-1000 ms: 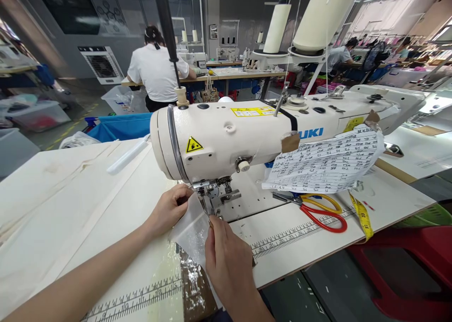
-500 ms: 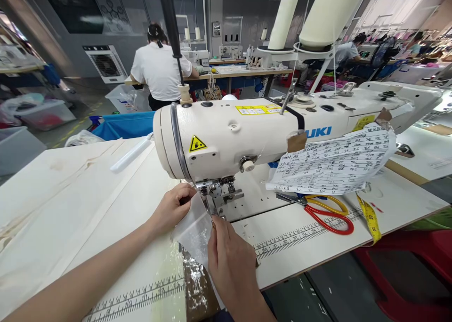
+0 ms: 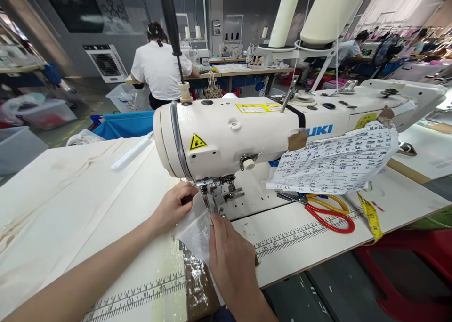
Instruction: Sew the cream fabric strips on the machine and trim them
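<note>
Clock hub taken at the needle area, 12 toward the top of the view. White table (image 3: 300,251) spreads around the hub, printed ruler marks (image 3: 296,236) along your side. Sewing machine (image 3: 219,138) sits on it: head at 12, arm reaching off toward 2. Large thread cone (image 3: 332,11) between 1 and 2, beyond the machine; smaller thread cone (image 3: 284,20) at 1. Handwritten paper (image 3: 335,162) at about 2:30, hanging tilted against the arm, brown tape (image 3: 297,140) at its upper corner.

Your right hand (image 3: 229,253) is at 5, thumb and forefinger narrowed to a pinch. Your left hand (image 3: 178,204) is at nearly 9, fingers curled, tips just beside the metal parts below the head; you cannot tell from this angle what they pinch.

Translucent sheet (image 3: 197,232) at 7, between your hands, its upper part close to your left fingertips, its lower part over a shiny brown strip (image 3: 199,289). Contact with the presser foot: not readable.

Scissors (image 3: 302,199) at 3, flat, one handle red, one yellow, blades toward the hub. Yellow tape measure (image 3: 370,216) just past 3, reaching the table edge. Slim metal tool (image 3: 207,203), held in your right pinch, points up toward the needle.
</note>
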{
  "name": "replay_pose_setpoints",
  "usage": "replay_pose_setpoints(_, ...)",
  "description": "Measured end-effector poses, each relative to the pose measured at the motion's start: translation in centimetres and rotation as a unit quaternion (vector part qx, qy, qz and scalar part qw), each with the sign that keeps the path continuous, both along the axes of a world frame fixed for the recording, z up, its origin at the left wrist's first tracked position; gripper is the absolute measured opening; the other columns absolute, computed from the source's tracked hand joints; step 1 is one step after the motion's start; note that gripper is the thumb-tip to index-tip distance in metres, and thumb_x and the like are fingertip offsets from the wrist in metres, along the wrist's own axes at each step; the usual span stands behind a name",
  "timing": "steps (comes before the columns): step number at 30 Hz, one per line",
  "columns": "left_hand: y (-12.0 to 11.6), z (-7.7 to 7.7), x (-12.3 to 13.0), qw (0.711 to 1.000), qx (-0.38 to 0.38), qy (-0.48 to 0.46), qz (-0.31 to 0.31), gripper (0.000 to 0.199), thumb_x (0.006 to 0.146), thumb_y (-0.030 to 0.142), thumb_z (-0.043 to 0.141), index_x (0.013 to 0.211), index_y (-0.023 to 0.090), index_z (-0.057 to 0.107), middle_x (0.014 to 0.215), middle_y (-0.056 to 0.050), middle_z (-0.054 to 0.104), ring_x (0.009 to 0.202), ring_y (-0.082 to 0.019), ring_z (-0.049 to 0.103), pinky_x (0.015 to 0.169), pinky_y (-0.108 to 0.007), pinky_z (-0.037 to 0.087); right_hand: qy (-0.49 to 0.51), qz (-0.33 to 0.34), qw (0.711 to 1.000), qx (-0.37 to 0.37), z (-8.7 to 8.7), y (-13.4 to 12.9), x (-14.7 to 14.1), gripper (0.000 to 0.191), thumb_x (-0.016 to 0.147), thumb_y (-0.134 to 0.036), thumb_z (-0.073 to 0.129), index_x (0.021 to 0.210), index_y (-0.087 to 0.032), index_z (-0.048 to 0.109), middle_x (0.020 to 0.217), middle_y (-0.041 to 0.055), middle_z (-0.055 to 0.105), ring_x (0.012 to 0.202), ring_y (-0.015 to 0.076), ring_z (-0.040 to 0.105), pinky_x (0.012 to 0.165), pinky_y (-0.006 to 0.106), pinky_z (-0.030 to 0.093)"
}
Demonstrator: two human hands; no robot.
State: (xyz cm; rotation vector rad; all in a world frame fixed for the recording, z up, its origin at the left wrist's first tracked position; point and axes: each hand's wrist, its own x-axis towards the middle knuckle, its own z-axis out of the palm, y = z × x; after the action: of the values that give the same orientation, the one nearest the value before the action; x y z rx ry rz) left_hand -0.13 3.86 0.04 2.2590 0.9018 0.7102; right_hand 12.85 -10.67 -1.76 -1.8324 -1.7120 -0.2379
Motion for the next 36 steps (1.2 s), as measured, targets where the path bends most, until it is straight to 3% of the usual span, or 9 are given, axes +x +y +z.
replay_pose_setpoints(24, 0.07, 0.01, 0.19, 0.999, -0.025, -0.015, 0.017, 0.019, 0.083, 0.031, 0.053, 0.075, 0.019, 0.066, 0.085, -0.004, 0.068, 0.077, -0.017, 0.063, 0.070, -0.028, 0.050, 0.038, 0.003, 0.999, 0.015, 0.38, -0.20, 0.04, 0.034, 0.099, -0.017, 0.027, 0.110, -0.013, 0.059, 0.084, 0.0084, 0.072, 0.064, 0.0161, 0.069, 0.048, 0.024, 0.047)
replay_pose_setpoints(32, -0.14, 0.12, 0.23, 1.000, 0.013, 0.000, -0.003, 0.018, 0.082, 0.024, 0.047, 0.078, 0.019, 0.064, 0.089, -0.005, 0.066, 0.082, -0.018, 0.062, 0.073, -0.029, 0.049, 0.029, -0.002, 1.000, -0.008, 0.38, -0.10, 0.01, 0.033, 0.099, -0.016, 0.029, 0.111, -0.014, 0.059, 0.079, 0.0067, 0.071, 0.060, 0.0154, 0.068, 0.046, 0.024, 0.045)
replay_pose_setpoints(36, -0.25, -0.09, 0.24, 0.996, 0.076, 0.047, -0.002, 0.024, 0.075, 0.017, 0.043, 0.087, 0.018, 0.063, 0.090, -0.007, 0.064, 0.083, -0.020, 0.059, 0.069, -0.031, 0.048, 0.017, -0.005, 1.000, -0.005, 0.31, -0.02, -0.04, 0.033, 0.099, -0.016, 0.028, 0.112, -0.015, 0.059, 0.080, 0.0065, 0.071, 0.058, 0.0147, 0.067, 0.044, 0.024, 0.044)
